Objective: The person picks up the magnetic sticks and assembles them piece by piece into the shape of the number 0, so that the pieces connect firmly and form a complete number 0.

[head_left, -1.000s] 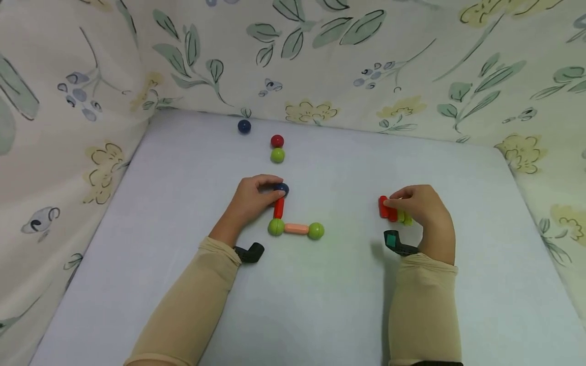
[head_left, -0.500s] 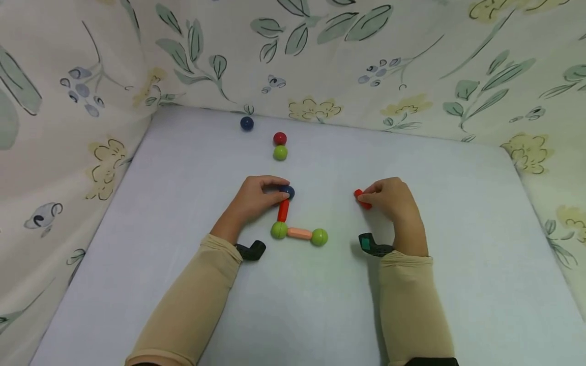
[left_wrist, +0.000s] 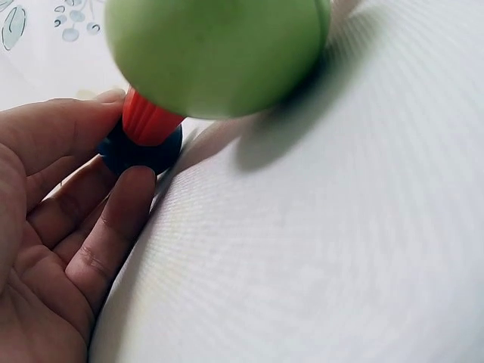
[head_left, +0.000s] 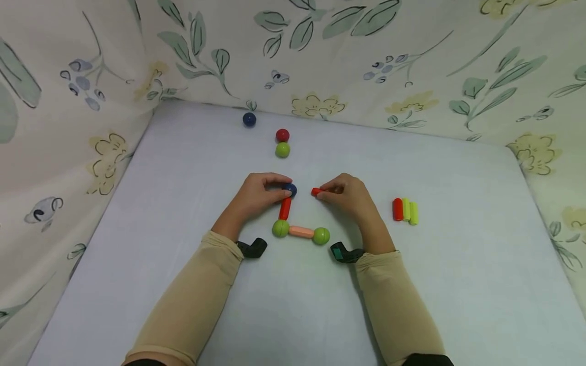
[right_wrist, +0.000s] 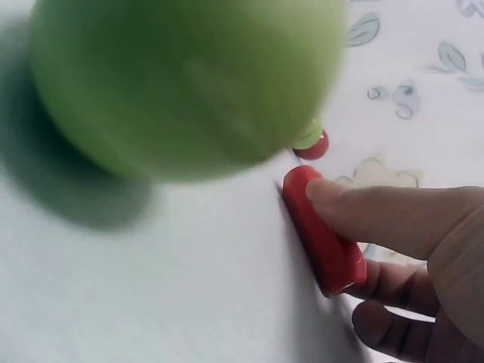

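My left hand (head_left: 258,199) pinches a dark blue ball (head_left: 291,190) between thumb and fingers. A red rod (head_left: 285,209) runs from that ball to a green ball (head_left: 281,228), and a peach rod (head_left: 301,232) links it to a second green ball (head_left: 321,236), forming an L shape. In the left wrist view a green ball (left_wrist: 215,53) looms large before the red rod. My right hand (head_left: 349,199) pinches a loose red rod (right_wrist: 324,231) by thumb and fingers, its free end pointing at the blue ball with a gap between.
Right of the right hand lie a red rod (head_left: 398,209) and two yellow-green rods (head_left: 410,211) side by side. Behind the hands are a red ball (head_left: 282,135), a green ball (head_left: 283,150) and a dark blue ball (head_left: 249,119). A floral cloth (head_left: 339,66) hangs behind the white table (head_left: 274,315).
My right hand has taken a red rod from the group at the right and carried it left, close to the blue ball. The left hand keeps its hold on the blue ball.
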`<act>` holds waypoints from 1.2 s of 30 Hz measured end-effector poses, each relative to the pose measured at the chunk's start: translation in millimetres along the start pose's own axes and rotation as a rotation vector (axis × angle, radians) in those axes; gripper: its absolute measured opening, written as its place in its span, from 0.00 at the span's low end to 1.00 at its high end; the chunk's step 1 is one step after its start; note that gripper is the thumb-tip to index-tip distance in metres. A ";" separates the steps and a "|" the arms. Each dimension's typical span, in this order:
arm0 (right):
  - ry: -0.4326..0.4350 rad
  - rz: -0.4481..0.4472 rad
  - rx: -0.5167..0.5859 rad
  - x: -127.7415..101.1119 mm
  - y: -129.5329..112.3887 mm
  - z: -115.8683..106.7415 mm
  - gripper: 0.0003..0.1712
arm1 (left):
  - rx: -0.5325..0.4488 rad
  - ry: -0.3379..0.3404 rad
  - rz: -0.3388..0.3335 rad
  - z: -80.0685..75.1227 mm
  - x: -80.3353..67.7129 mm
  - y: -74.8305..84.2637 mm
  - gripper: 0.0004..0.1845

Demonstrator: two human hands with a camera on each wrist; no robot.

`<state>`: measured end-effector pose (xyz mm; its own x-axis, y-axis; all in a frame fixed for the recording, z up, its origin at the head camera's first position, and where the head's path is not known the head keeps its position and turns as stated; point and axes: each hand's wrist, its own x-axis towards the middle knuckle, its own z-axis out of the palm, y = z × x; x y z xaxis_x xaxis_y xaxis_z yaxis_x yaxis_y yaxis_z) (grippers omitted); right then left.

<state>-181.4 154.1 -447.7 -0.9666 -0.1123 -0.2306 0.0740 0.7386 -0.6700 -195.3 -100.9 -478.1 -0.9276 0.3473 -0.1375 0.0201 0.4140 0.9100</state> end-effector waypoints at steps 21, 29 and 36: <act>-0.054 -0.180 0.114 3.2 0.7 20.7 0.15 | -0.017 -0.006 0.017 0.1 1.0 0.8 0.17; -0.035 -0.194 0.101 3.5 0.9 23.9 0.16 | -0.024 -0.005 0.022 0.3 0.4 2.4 0.17; -0.024 -0.220 0.094 3.9 1.5 26.3 0.17 | -0.025 -0.001 0.033 -0.3 0.3 1.9 0.17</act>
<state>-178.6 137.2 -468.2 -0.9560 -0.2799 -0.0877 -0.1140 0.6299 -0.7683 -195.6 -100.3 -476.3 -0.9262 0.3612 -0.1079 0.0412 0.3816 0.9234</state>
